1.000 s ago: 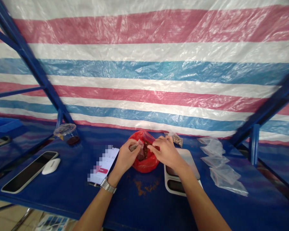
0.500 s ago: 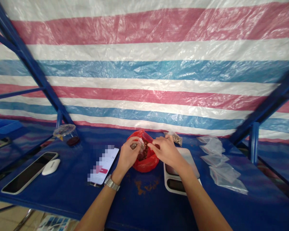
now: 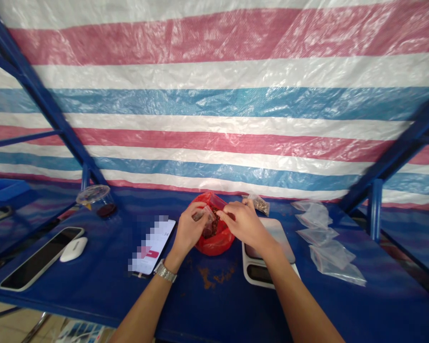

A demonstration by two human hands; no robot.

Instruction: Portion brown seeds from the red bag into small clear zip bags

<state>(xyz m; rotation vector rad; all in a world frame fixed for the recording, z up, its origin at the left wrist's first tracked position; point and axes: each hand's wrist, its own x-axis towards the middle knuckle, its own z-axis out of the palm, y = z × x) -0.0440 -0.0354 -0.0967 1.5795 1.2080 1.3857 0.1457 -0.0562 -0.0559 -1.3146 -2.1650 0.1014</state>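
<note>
A red plastic bag stands open on the blue table, with small brown pieces inside. My left hand, a metal watch on its wrist, is closed on a small clear plastic bag over the red bag's mouth. From the other side, my right hand reaches in with thumb and fingers pinched at the opening. Whatever those fingers grip is too small to make out. Under my right forearm lies a white kitchen scale, partly covered.
Several clear zip bags lie at the right; a filled one rests behind the scale. Leftward are a lit phone, a dark phone, a white earbud case and a lidded plastic tub. Brown powder is spilled in front.
The clear bag in my left hand has tilted slightly, and my fingers have shifted a little around it. My right hand stays at the red bag's opening. The view has shifted slightly.
</note>
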